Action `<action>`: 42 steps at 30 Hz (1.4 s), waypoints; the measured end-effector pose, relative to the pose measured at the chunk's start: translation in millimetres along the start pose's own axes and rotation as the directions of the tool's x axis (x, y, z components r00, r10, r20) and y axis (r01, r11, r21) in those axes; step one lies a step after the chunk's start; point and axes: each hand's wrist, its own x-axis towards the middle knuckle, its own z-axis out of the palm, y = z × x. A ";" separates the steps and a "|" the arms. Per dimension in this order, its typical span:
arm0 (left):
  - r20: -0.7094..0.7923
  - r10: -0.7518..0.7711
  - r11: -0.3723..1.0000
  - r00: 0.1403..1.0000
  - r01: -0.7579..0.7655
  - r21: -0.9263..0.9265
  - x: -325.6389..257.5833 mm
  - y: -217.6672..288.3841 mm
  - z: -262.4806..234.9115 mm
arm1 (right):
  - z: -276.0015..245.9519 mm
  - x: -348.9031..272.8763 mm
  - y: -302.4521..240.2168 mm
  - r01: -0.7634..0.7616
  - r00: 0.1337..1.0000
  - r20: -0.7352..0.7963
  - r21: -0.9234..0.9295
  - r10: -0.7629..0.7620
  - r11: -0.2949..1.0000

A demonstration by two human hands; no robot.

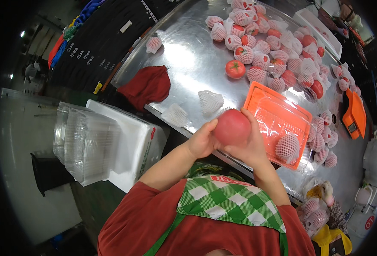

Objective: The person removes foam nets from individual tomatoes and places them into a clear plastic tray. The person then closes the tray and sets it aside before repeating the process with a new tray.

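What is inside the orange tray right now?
The orange tray holds one tomato in a white foam net at its near right corner. The other pockets look empty through the clear film. The right hand and the bare tomato cover the tray's near left edge.

two hands sharing one bare tomato [232,126] | one orange tray [278,121] holding one netted fruit [287,147] | two empty foam nets [210,101] lying around | netted pile [278,47] too many, not counting
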 end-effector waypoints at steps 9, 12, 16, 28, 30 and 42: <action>0.127 -0.001 0.813 0.992 0.075 -0.577 1.0 5.0 -21.5 | 20.7 7.6 4.7 0.287 0.957 0.066 -0.351 -0.282 0.891; 0.318 0.014 0.788 0.948 0.185 -0.587 5.3 7.9 -23.1 | 23.4 8.3 9.3 0.230 0.973 0.039 -0.229 -0.228 0.946; 0.266 -0.022 0.745 0.964 0.194 -0.639 2.5 3.3 -30.8 | 28.6 7.5 12.3 0.164 0.986 0.016 -0.246 -0.165 0.955; -0.302 -0.034 0.992 0.953 -0.005 -0.127 5.3 -11.2 -24.3 | 36.8 19.7 18.3 0.145 0.986 -0.031 -0.307 -0.162 0.941; -0.242 0.031 0.980 0.970 -0.077 -0.184 0.2 0.5 -19.5 | 34.3 19.7 11.5 0.221 0.969 0.027 -0.542 -0.245 0.811; -0.346 0.279 0.828 0.896 -0.407 -0.385 -46.7 75.7 -113.0 | 53.9 -4.4 110.2 0.150 0.984 0.177 -0.705 -0.032 0.694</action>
